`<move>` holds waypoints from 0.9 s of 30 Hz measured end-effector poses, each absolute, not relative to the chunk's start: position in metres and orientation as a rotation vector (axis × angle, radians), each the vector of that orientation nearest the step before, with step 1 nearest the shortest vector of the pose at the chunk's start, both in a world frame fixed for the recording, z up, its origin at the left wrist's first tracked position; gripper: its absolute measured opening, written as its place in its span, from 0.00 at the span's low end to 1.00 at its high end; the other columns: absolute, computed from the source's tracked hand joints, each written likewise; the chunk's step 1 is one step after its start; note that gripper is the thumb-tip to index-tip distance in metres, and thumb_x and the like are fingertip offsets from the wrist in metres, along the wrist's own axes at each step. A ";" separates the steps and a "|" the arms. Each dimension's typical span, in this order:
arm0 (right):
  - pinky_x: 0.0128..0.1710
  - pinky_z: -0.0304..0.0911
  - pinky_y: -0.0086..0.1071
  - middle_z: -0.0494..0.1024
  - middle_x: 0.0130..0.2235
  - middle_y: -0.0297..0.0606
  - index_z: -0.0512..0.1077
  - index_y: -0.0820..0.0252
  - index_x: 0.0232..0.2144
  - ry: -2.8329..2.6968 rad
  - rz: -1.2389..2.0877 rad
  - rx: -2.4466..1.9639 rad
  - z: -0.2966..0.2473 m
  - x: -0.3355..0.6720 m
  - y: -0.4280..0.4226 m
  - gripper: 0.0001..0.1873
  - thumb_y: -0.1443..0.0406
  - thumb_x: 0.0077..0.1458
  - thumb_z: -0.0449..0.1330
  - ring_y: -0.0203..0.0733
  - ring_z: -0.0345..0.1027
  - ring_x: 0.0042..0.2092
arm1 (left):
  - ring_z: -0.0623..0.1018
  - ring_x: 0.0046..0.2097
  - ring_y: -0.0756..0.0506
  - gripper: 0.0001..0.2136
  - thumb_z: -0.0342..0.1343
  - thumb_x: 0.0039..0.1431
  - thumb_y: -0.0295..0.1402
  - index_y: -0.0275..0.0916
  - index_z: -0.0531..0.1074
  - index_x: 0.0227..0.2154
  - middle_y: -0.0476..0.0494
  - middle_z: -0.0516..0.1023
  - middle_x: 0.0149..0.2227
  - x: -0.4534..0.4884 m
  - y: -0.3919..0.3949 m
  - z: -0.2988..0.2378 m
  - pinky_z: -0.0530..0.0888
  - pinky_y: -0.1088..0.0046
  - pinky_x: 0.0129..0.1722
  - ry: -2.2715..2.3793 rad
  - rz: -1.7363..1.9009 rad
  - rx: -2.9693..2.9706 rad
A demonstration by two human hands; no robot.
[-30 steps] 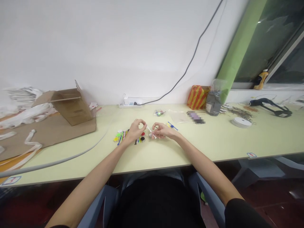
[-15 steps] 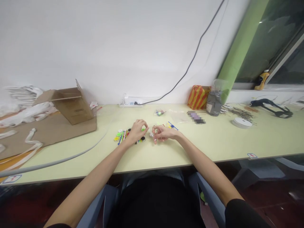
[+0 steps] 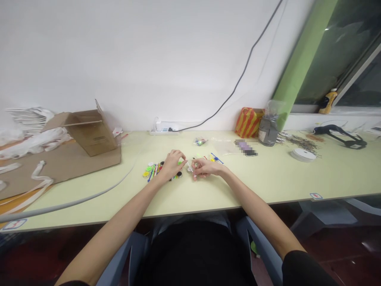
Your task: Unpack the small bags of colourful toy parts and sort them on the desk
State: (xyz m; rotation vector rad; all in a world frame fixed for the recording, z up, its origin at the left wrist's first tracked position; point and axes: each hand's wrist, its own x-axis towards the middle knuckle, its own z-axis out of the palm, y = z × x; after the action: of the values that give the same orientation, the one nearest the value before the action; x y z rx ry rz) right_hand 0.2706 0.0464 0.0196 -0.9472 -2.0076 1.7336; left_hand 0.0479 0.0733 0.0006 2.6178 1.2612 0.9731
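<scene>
Both hands work close together over the middle of the pale green table [image 3: 208,190]. My left hand [image 3: 172,163] is closed in a pinch on one end of a small white stick-like piece [image 3: 189,165]. My right hand [image 3: 204,167] is closed too, its fingers curled around the other end of that piece and a small round part I cannot name. A heap of small coloured plastic parts [image 3: 153,170], green, yellow, red, blue and black, lies just left of and under my left hand. A blue stick [image 3: 216,158] lies just beyond my right hand.
An open cardboard box [image 3: 89,131] on flat cardboard stands at the left, with a grey hose [image 3: 89,195] curving along the table. A power strip [image 3: 163,129] sits by the wall. A clear bag [image 3: 223,146], dark phone [image 3: 245,147], striped pouch [image 3: 248,121], jar [image 3: 267,129] and tape roll [image 3: 303,154] stand to the right.
The hands have drawn closer together. My left hand went from a pinch held apart to gripping the white piece that my right hand holds.
</scene>
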 end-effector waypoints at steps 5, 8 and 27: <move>0.17 0.43 0.23 0.79 0.28 0.33 0.58 0.56 0.34 -2.013 1.737 -0.946 0.017 0.269 0.046 0.17 0.64 0.48 0.65 0.29 0.58 0.19 | 0.69 0.51 0.39 0.04 0.55 0.62 0.35 0.42 0.73 0.35 0.43 0.76 0.41 0.049 0.072 0.001 0.66 0.57 0.52 1.285 0.940 2.645; 0.17 0.45 0.23 0.79 0.29 0.36 0.58 0.57 0.32 -1.984 1.725 -0.929 0.014 0.268 0.047 0.16 0.64 0.48 0.64 0.29 0.58 0.20 | 0.69 0.51 0.38 0.04 0.56 0.62 0.35 0.42 0.74 0.36 0.43 0.76 0.42 0.048 0.073 0.000 0.66 0.57 0.52 1.294 0.938 2.658; 0.17 0.39 0.23 0.80 0.30 0.39 0.57 0.57 0.30 -1.912 1.773 -0.885 0.003 0.268 0.055 0.18 0.65 0.46 0.66 0.25 0.50 0.17 | 0.69 0.52 0.37 0.06 0.61 0.58 0.37 0.43 0.72 0.35 0.43 0.75 0.42 0.051 0.069 0.000 0.66 0.58 0.49 1.246 0.921 2.670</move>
State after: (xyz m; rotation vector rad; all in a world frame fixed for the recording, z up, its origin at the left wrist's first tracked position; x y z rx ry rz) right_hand 0.2682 0.0550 0.0028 -0.8847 -1.9124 1.7728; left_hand 0.0507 0.0685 -0.0001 2.6702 1.2455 0.9214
